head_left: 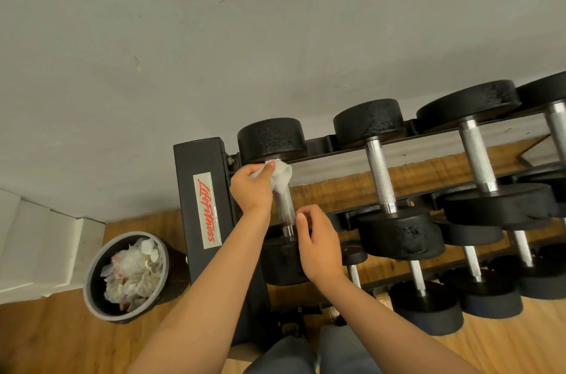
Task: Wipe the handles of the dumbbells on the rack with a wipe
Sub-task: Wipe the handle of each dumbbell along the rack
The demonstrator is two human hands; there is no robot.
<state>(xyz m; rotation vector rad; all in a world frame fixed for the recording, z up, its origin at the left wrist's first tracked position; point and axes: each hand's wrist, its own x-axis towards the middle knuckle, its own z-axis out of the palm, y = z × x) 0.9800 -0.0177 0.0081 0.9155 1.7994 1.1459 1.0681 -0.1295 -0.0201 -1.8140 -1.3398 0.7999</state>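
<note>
One white wipe (281, 176) is being pinched by the left hand (251, 190) against the handle (283, 205) of the leftmost dumbbell (272, 138); the right hand (320, 243) is hovering beside it, loosely curled, holding nothing.

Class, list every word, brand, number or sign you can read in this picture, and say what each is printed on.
"LifeFitness": red script on a pale sticker on the black end post of the rack.
No numbers or marks can be read on the dumbbells; no other text shows.
</note>
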